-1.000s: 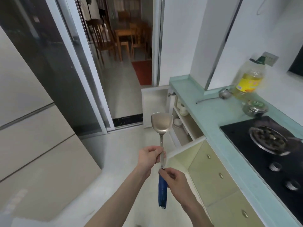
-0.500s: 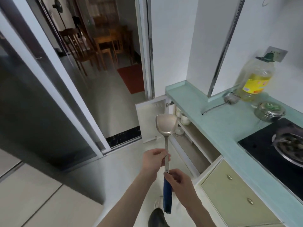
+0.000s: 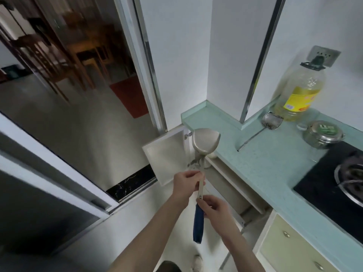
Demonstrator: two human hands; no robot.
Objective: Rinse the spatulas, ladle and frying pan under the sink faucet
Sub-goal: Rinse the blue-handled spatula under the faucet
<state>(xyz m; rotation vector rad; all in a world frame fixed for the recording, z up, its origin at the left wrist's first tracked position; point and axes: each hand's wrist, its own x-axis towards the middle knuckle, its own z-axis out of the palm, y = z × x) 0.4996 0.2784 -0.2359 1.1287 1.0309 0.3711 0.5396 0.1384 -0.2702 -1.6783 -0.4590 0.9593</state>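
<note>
Low in the centre of the frame, the right hand (image 3: 215, 208) curls its fingers round the top of the blue handle of a steel spatula with a broad, shallow blade (image 3: 202, 167). Just above it, the left hand (image 3: 186, 184) pinches the bare metal shank between thumb and fingers. The spatula stands nearly upright, handle end hanging free below the right hand, blade raised at mid-frame in front of the corner of the counter.

Behind the blade, a white cabinet door (image 3: 167, 156) hangs open to the left, and shelves show inside the cabinet. At the lower right are pale yellow-green drawer fronts with round metal knobs (image 3: 288, 244).

The pale turquoise countertop (image 3: 261, 163) runs from centre to the right edge. A black glass hob with a round gas burner (image 3: 337, 185) is set into it at the right. Farther back on the counter lies a second steel spatula with a thin handle (image 3: 270, 120), its blade near the wall ledge and its handle pointing toward the lower left. Right of it sits a round steel tin with a green label on its lid (image 3: 323, 133), and behind both stands a large clear bottle of yellow cooking oil (image 3: 300, 93) below a grey wall socket (image 3: 323, 55).

In the upper left, beyond a sliding glass door (image 3: 94, 61), wooden chairs and a table (image 3: 78, 54) stand blurred, with a red mat (image 3: 128, 97) on the floor.
</note>
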